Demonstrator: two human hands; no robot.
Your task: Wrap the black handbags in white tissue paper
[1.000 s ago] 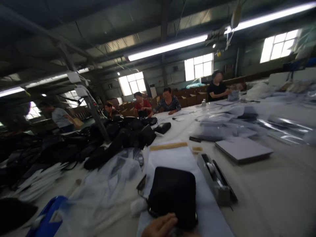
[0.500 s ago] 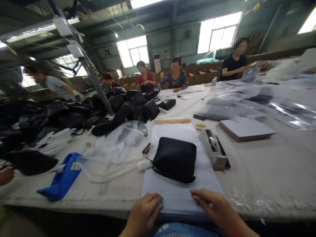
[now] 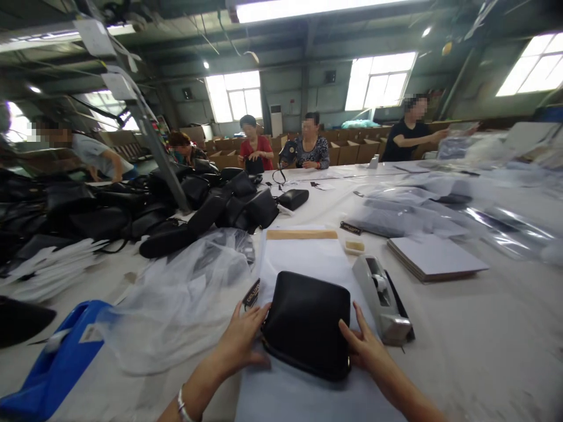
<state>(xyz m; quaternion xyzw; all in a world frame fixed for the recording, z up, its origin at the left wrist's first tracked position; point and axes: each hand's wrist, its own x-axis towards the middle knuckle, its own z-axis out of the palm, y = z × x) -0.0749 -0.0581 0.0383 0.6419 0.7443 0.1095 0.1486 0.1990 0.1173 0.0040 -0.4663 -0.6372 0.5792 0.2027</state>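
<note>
The head view is showing both hands now flanking the black zip bag (image 3: 308, 325), whereas half a second ago they were resting nearer the person, clear of it. The bag is lying on the white paper sheets (image 3: 303, 253) toward the near edge of the tabletop (image 3: 475, 328), its printed hang tag (image 3: 252, 294) sticking out on the left. Toward the far edge, a co-worker in a patterned top (image 3: 313, 153) is now holding up a dark bag (image 3: 288, 151).

Beyond the far edge, open cardboard boxes (image 3: 347, 153) are standing in rows, their contents hidden. On the tabletop, a small white dish (image 3: 349, 251) is holding something yellowish, and the grey tape dispenser (image 3: 398, 329), right of the sheets, is carrying a pale roll. The blue tape dispenser (image 3: 61, 363) is sitting toward the near left corner.

The left hand (image 3: 240, 334) is spreading its fingers wide, fingertips meeting the bag's left side, thumb pointing apart. The right hand (image 3: 363, 340) is keeping its fingers parted, one fingertip overlapping the bag's right side; neither is clenching.
</note>
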